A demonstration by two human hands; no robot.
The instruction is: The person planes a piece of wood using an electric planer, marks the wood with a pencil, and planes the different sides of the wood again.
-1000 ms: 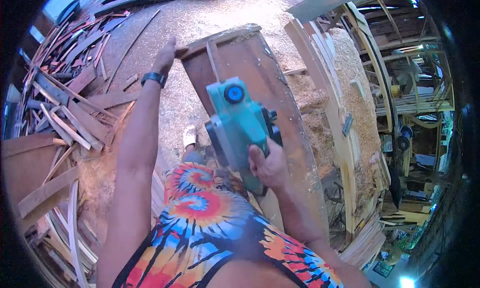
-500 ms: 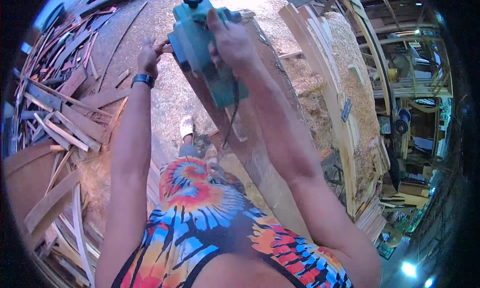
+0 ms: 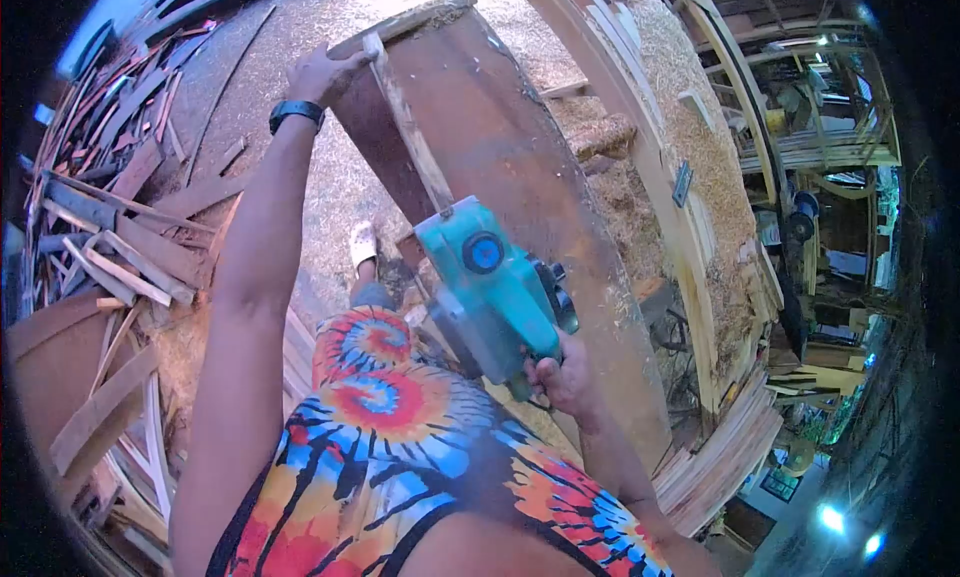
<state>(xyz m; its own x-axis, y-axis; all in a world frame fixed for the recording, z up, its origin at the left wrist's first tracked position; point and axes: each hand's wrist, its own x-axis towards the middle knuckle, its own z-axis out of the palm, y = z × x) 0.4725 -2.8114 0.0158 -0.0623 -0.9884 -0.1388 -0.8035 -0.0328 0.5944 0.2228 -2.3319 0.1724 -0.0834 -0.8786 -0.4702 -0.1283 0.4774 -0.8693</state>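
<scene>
My right hand (image 3: pixel 565 377) is closed round the rear handle of a teal electric hand planer (image 3: pixel 490 277). The planer rests over the near end of a narrow wooden strip (image 3: pixel 405 122), hiding that part of it. This strip lies along the left edge of a broad brown wooden bench (image 3: pixel 510 127). At the strip's far end, my left hand (image 3: pixel 325 74), with a dark watch on the wrist, holds the tip, its fingers partly hidden.
Long planks (image 3: pixel 620 107) stand to the right of the bench amid wood shavings. Scrap wood (image 3: pixel 120 227) is heaped on the left. A crosspiece (image 3: pixel 415 22) caps the bench's far end. My foot in a light shoe (image 3: pixel 363 245) shows left of the bench.
The planer has come from the bench's far end back toward my body with my right hand, uncovering the strip. My left hand has moved slightly right and up, onto the strip's far end.
</scene>
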